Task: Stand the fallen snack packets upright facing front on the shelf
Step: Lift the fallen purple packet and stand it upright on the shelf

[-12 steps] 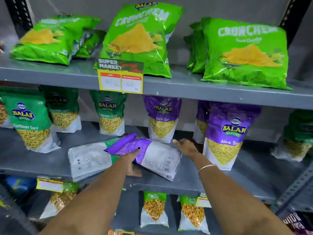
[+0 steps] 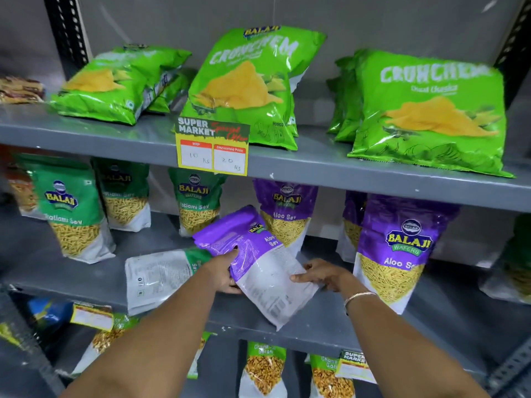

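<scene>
Both hands on the purple packet (image 2: 253, 262) at the middle shelf (image 2: 373, 320). Left hand (image 2: 224, 272) grips its left edge, fingers wrapped behind; right hand (image 2: 319, 275) pinches the lower right side, bangle (image 2: 357, 297) on that wrist. Packet tilted, purple top up-left, white bottom corner hanging past the shelf's front lip; mostly the printed back shows. Just left, a green packet (image 2: 161, 278) lies flat, back up, partly under the left forearm. Upright purple packets stand behind and to the right; upright green ones at left. Price tag (image 2: 212, 146) on the upper shelf edge.
</scene>
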`<state>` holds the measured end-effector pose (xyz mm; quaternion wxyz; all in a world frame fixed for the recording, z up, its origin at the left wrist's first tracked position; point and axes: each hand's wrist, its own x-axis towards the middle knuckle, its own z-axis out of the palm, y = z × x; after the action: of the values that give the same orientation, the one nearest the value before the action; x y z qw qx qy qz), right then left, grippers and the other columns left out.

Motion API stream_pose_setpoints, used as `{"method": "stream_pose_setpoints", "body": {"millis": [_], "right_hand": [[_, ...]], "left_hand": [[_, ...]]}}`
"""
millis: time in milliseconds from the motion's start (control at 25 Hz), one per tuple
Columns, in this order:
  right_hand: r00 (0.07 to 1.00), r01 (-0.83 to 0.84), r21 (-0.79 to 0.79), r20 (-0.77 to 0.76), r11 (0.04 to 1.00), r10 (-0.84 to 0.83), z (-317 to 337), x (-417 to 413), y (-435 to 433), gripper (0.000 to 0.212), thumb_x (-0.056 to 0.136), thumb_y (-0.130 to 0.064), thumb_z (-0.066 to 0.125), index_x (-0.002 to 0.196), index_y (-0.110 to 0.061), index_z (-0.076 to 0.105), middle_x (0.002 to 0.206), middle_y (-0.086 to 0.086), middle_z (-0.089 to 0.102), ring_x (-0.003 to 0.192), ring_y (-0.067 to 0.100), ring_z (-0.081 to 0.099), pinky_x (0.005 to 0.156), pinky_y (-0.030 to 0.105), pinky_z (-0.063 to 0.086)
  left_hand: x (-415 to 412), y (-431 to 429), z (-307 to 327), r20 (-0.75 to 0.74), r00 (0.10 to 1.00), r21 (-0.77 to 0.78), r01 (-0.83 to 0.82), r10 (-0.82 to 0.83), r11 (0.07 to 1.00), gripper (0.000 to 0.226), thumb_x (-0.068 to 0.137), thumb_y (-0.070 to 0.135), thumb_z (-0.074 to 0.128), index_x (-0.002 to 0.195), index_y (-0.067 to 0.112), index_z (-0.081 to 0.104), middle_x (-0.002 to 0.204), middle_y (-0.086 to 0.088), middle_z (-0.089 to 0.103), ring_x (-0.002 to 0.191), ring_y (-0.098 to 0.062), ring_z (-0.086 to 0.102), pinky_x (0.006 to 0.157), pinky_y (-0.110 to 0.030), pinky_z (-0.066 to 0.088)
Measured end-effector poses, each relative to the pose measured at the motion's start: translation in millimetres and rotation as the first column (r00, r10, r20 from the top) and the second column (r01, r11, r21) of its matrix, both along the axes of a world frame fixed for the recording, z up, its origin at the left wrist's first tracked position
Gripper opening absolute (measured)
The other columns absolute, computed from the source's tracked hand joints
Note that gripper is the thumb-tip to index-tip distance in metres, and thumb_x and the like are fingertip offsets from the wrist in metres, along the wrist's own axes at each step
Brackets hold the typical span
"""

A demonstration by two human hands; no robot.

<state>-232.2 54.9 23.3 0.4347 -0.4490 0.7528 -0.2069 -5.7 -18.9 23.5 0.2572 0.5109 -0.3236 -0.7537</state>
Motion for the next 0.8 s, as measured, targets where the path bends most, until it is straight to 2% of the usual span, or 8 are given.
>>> {"method": "stream_pose_setpoints", "body": {"millis": [120,200,280,400,480,640,720,800], "right_hand": [[1.000,0.007,-0.010,-0.008,1.000,-0.007,8.1,6.6,8.2,0.065,0.061,-0.036,0.081,0.114,-0.007,0.056,0.082,-0.004,0.056,0.069,0.009,0.050,0.050,0.021,0.039],[0.996,0.079,-0.091,0.038,0.993,-0.076,3.3,13.5,11.4,0.054,0.064,-0.025,0.082,0.109,-0.014,0.054,0.092,-0.005,0.061,0.076,0.007,0.056,0.044,0.013,0.043],[0.984,0.174,-0.197,0.074,0.965,-0.162,-9.3,18.6,10.4,0.070,0.053,-0.026,0.088,0.111,-0.012,0.052,0.109,0.000,0.066,0.095,0.014,0.064,0.052,0.015,0.048],[0.949,0.314,-0.338,0.142,0.887,-0.282,-52.0,9.6,-4.9,0.109,0.025,-0.037,0.093,0.118,-0.009,0.045,0.123,0.010,0.062,0.111,0.024,0.059,0.093,0.043,0.052],[0.923,0.385,-0.379,0.133,0.842,-0.362,-50.1,19.6,-2.3,0.101,0.031,-0.022,0.094,0.117,-0.004,0.045,0.119,0.011,0.061,0.110,0.024,0.057,0.098,0.042,0.048],[0.896,0.429,-0.408,0.081,0.806,-0.436,-46.0,37.5,5.8,0.074,0.047,-0.004,0.088,0.106,-0.009,0.044,0.120,0.018,0.056,0.112,0.031,0.053,0.095,0.040,0.046],[0.892,0.425,-0.393,0.032,0.815,-0.450,-45.7,40.8,6.0,0.076,0.051,-0.008,0.088,0.113,-0.004,0.043,0.123,0.020,0.052,0.116,0.032,0.050,0.097,0.039,0.044],[0.888,0.402,-0.378,-0.058,0.834,-0.455,-43.8,43.8,9.2,0.079,0.055,-0.014,0.087,0.115,0.000,0.039,0.125,0.021,0.048,0.120,0.034,0.044,0.099,0.038,0.040]], "left_hand": [[3.8,-13.1,26.6,0.023,0.988,-0.135,0.154,-0.153,0.979,0.029,0.090,0.043,0.049,0.102,0.018,0.056,0.092,-0.002,0.064,0.083,-0.020,0.059,0.105,-0.045,0.035],[-0.5,-19.6,41.7,0.073,0.966,-0.240,0.257,-0.246,0.936,0.042,0.089,0.043,0.050,0.125,0.021,0.050,0.118,-0.002,0.062,0.108,-0.020,0.057,0.108,-0.042,0.034],[-9.3,-21.7,57.0,0.106,0.949,-0.323,0.314,-0.296,0.893,0.043,0.090,0.037,0.052,0.128,0.016,0.049,0.132,0.001,0.049,0.126,-0.017,0.044,0.110,-0.042,0.031],[-24.5,-30.9,60.5,0.141,0.938,-0.408,0.347,-0.317,0.845,0.010,0.089,0.025,0.057,0.086,0.017,0.054,0.117,-0.001,0.049,0.115,-0.019,0.047,0.112,-0.044,0.029],[-30.8,-36.7,50.4,0.156,0.930,-0.435,0.368,-0.334,0.822,0.010,0.087,0.022,0.061,0.079,0.019,0.057,0.097,-0.006,0.062,0.096,-0.021,0.056,0.108,-0.041,0.034],[-32.8,-36.7,29.7,0.074,0.949,-0.461,0.304,-0.305,0.834,0.012,0.088,0.016,0.059,0.077,0.018,0.063,0.054,0.012,0.071,0.063,-0.010,0.064,0.096,-0.037,0.039],[-31.2,-31.4,25.7,0.049,0.950,-0.459,0.297,-0.310,0.837,0.012,0.089,0.018,0.058,0.078,0.020,0.063,0.057,0.014,0.072,0.067,-0.007,0.067,0.101,-0.039,0.035],[-28.0,-25.4,19.4,0.151,0.920,-0.451,0.390,-0.363,0.803,0.001,0.086,0.021,0.061,0.086,0.021,0.060,0.085,0.008,0.072,0.099,-0.013,0.058,0.108,-0.043,0.026]]}}
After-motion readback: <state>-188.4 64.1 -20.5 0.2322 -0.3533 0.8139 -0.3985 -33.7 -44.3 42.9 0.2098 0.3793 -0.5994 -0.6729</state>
